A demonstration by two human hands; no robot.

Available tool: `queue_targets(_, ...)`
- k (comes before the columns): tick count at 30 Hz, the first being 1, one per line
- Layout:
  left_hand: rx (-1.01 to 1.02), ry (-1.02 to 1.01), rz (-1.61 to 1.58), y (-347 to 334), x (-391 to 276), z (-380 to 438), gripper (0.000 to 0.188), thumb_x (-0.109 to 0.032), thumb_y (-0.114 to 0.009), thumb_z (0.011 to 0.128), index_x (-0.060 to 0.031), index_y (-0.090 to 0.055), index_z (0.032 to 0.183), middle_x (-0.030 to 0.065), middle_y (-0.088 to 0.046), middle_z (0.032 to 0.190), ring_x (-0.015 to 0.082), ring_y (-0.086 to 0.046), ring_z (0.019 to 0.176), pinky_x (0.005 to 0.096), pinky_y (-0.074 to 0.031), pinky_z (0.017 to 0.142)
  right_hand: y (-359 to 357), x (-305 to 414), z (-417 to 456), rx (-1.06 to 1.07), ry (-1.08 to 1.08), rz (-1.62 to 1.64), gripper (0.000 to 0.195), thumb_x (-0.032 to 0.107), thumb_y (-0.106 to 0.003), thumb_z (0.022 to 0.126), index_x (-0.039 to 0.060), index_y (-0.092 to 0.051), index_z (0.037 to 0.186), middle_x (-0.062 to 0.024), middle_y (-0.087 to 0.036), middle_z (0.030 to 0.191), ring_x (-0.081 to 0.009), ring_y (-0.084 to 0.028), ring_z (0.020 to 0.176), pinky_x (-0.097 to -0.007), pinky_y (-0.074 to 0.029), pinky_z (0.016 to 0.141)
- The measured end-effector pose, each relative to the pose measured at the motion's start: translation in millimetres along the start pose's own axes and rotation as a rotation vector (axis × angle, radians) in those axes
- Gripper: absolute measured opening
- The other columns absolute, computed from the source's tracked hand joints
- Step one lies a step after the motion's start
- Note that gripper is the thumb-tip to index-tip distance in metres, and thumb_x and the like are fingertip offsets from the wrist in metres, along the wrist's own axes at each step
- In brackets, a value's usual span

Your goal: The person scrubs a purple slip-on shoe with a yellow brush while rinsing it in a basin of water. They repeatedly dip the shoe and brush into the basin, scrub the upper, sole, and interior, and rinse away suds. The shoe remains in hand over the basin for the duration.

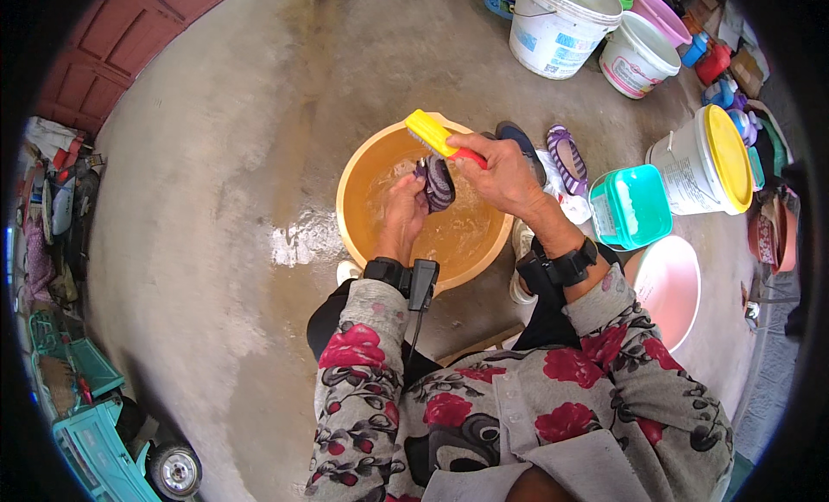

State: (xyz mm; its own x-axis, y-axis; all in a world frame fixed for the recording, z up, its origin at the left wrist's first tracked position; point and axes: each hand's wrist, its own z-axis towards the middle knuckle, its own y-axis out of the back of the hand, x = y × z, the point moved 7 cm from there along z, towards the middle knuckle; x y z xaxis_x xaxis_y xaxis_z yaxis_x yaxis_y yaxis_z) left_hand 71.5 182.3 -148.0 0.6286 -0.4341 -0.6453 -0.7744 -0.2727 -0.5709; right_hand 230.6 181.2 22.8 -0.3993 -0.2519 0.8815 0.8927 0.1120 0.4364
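Observation:
My left hand (406,205) grips a wet, dark purple striped shoe (440,183) over an orange plastic basin (350,198) with water in it. In my right hand (502,168) is a scrubbing brush (431,131) with a yellow head and red handle, its bristles facing down. The brush is just above the shoe; whether they touch, I cannot tell. Right of the basin lies a purple and white striped flat shoe (567,159), beside a dark shoe (518,146) partly hidden by my right hand and the basin.
A teal plastic tub (631,207), a pink basin (670,295) and a white bucket with a yellow lid (693,159) stand at the right. White buckets (560,36) are at the upper right. A turquoise vehicle (103,450) is at the lower left. The concrete floor (214,178) has wet patches.

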Motion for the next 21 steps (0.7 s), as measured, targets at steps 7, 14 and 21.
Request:
queue_targets(7,0.021,-0.116,0.181,-32.5,-47.1,-16.5,0.02,-0.003,-0.049,0.087,-0.0014,-0.053,0.106,0.0066,-0.06,0.096,0.0161,-0.059,0.084,0.0297,-0.048,0.078,-12.9,17.9,-7.3,0.033,0.147,-0.23,0.023,0.016,-0.057,0.081,0.0043,-0.064,0.099,-0.0198,-0.062,0.074,-0.0354,-0.06,0.066,-0.0409,-0.047,0.06)
queue_targets(14,0.216,-0.14,0.094,-61.7,-42.2,-23.6,0.021,-0.001,-0.048,0.086,-0.0005,-0.052,0.106,0.0037,-0.058,0.093,0.0141,-0.057,0.086,0.0278,-0.046,0.08,-2.8,13.6,11.2,-0.081,0.125,-0.552,0.022,0.013,-0.057,0.081,0.0055,-0.063,0.1,-0.0187,-0.062,0.077,-0.0349,-0.061,0.068,-0.0426,-0.046,0.057)
queue_targets(21,0.079,-0.135,-0.046,-54.2,-46.7,-18.3,0.024,-0.004,-0.044,0.087,0.0003,-0.051,0.109,0.0076,-0.058,0.1,0.0179,-0.058,0.091,0.0318,-0.046,0.083,-18.3,17.7,1.8,0.054,0.178,-0.554,0.018,0.01,-0.053,0.075,0.0031,-0.063,0.089,-0.019,-0.062,0.07,-0.0359,-0.062,0.066,-0.0451,-0.049,0.059)
